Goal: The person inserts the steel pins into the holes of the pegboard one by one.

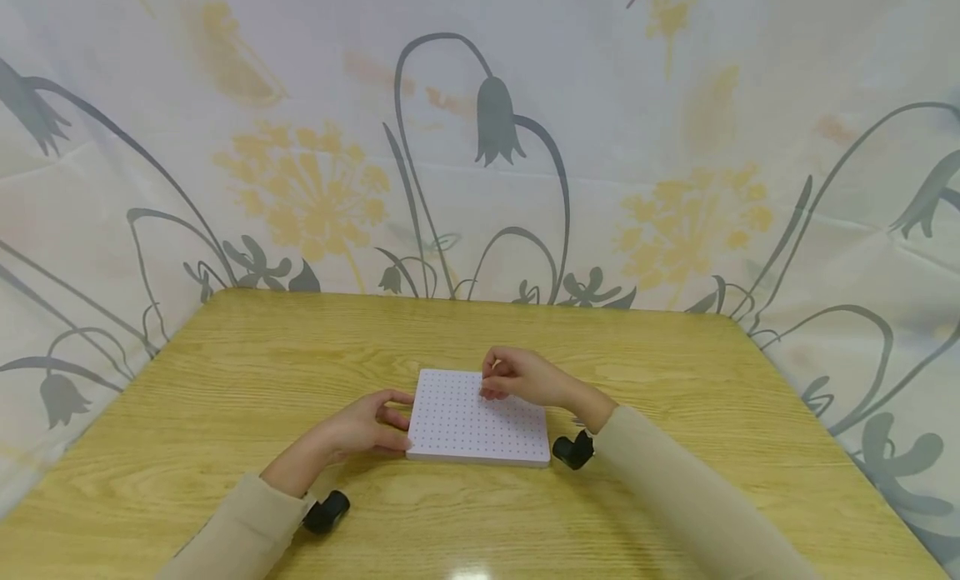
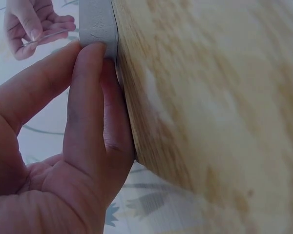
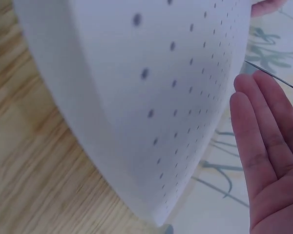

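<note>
A flat white board [image 1: 476, 417], marked with a grid of small dark dots, lies on the wooden table. My left hand [image 1: 367, 422] holds its left edge, thumb near the front corner. In the left wrist view, bent fingertips [image 2: 90, 51] press against the board's pale side [image 2: 97, 22]. Above the board's upper right part is my right hand [image 1: 525, 378], pinching a thin metal needle [image 3: 268, 73] between thumb and finger. Its other fingers [image 3: 256, 141] extend loosely. In the right wrist view the needle's point appears near the board's far edge; whether it touches cannot be told.
The wooden table [image 1: 300, 330] reaches back to a cloth wall [image 1: 600, 188] printed with grey and yellow flowers. Black wrist cameras sit by the left cuff [image 1: 326, 512] and the right cuff [image 1: 573, 449].
</note>
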Demonstrator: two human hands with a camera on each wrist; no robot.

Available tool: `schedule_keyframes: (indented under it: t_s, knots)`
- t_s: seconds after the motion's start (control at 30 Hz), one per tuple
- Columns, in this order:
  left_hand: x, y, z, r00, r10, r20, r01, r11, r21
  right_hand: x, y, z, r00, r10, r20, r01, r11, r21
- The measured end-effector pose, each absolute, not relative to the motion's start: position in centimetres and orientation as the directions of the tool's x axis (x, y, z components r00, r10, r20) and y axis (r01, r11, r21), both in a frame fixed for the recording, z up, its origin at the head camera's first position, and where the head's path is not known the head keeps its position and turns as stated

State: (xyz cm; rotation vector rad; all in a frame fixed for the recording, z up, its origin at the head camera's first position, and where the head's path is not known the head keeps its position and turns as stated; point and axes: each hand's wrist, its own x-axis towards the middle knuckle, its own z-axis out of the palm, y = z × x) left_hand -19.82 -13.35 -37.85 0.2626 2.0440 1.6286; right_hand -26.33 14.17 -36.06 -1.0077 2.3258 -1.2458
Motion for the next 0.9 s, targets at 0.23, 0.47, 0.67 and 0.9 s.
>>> schedule_keyframes:
  t_s: [0.23, 0.47, 0.67, 0.9]
  knots:
    - [-19.8, -13.3, -37.8, -0.855, 0.438, -0.277, -0.172, 0.266, 0.949, -26.5, 13.2, -36.0, -0.684, -0.728, 0.031, -0.434, 0.373, -0.82]
    - [-19.8, -13.3, -37.8, -0.856, 0.442, -0.269, -0.157, 0.273, 0.949, -27.0, 12.3, -36.0, -0.672, -0.74, 0.026, -0.446, 0.376, -0.812]
    - [-20.0, -13.3, -37.8, -0.857, 0.443, -0.264, -0.154, 0.269, 0.951, -27.4, 11.4, -36.0, -0.676, -0.737, 0.03, -0.454, 0.384, -0.804]
    - [-19.9, -13.3, -37.7, -0.857, 0.44, -0.267, -0.162, 0.261, 0.952, -27.6, 10.4, -36.1, -0.674, -0.738, 0.026, -0.454, 0.385, -0.804]
